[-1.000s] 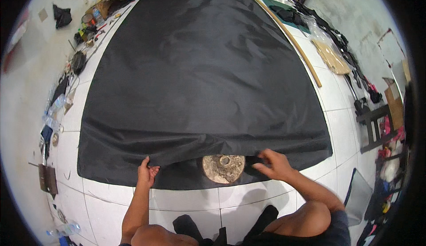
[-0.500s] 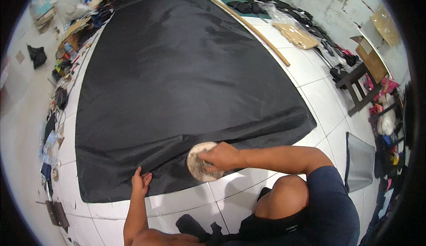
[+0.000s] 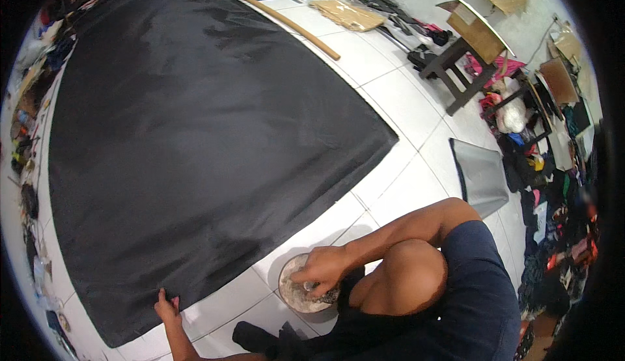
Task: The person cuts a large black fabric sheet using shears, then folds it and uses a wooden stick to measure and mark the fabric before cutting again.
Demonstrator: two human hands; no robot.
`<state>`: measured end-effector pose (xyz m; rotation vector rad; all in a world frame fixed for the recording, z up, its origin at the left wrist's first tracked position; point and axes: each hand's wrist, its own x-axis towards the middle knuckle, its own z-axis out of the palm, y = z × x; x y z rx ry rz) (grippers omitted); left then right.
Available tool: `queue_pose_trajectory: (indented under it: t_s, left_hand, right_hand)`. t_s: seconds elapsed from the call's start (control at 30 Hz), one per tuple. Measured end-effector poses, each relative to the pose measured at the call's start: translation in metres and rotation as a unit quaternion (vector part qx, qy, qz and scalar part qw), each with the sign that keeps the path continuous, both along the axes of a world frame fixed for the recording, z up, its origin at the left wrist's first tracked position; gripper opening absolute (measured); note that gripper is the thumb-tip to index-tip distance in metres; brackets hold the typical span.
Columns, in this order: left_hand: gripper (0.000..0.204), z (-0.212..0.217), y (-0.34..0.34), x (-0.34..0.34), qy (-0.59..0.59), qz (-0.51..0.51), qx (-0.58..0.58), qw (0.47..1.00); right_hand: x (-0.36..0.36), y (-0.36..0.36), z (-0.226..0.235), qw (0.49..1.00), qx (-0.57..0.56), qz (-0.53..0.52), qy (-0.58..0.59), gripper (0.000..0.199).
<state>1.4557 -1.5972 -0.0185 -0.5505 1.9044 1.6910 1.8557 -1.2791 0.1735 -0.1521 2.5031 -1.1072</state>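
A large sheet of black cloth (image 3: 195, 120) lies spread on the white tiles ahead of me. My left hand (image 3: 167, 305) rests on its near edge, towards the left corner, with the fingers somewhat apart. My right hand (image 3: 322, 271) is closed around the small grip on top of a round, whitish, worn disc-shaped weight (image 3: 296, 294). That weight is on the floor tiles beside the cloth's near edge, close to my bent knee. My fingers hide part of its grip.
A long wooden pole (image 3: 280, 19) lies along the cloth's right side. Farther right are a dark wooden stool (image 3: 459, 78) and a folded grey sheet (image 3: 482, 175). Piles of fabric scraps (image 3: 566, 250) line the right, and clutter (image 3: 29, 133) runs along the left.
My right hand has moved the round weight off the cloth onto the tiles. The fold along the near edge has flattened. My view has turned right; my left hand stays at the edge.
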Motion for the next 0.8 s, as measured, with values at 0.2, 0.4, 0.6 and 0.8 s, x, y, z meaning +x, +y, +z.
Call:
queue_pose_trajectory:
  t_s: [0.2,0.4,0.6,0.8]
  left_hand:
    - [0.038,0.007,0.006,0.004,0.033,-0.022,-0.001,0.999]
    - [0.036,0.010,-0.001,-0.010,0.052,-0.004,-0.067,0.996]
    - [0.035,0.018,0.004,0.009,0.046,-0.033,-0.129,0.990]
    - [0.029,0.006,-0.008,0.008,0.080,-0.022,-0.142,0.986]
  right_hand:
    - [-0.002,0.015,-0.010,0.993,-0.112,-0.018,-0.044,0.046]
    - [0.000,0.135,-0.046,0.856,0.070,-0.511,0.026,0.042]
    - [0.094,0.195,-0.149,0.782,0.374,-0.495,-0.054,0.074]
    - [0.107,0.186,-0.157,0.767,0.413,-0.490,-0.004,0.074]
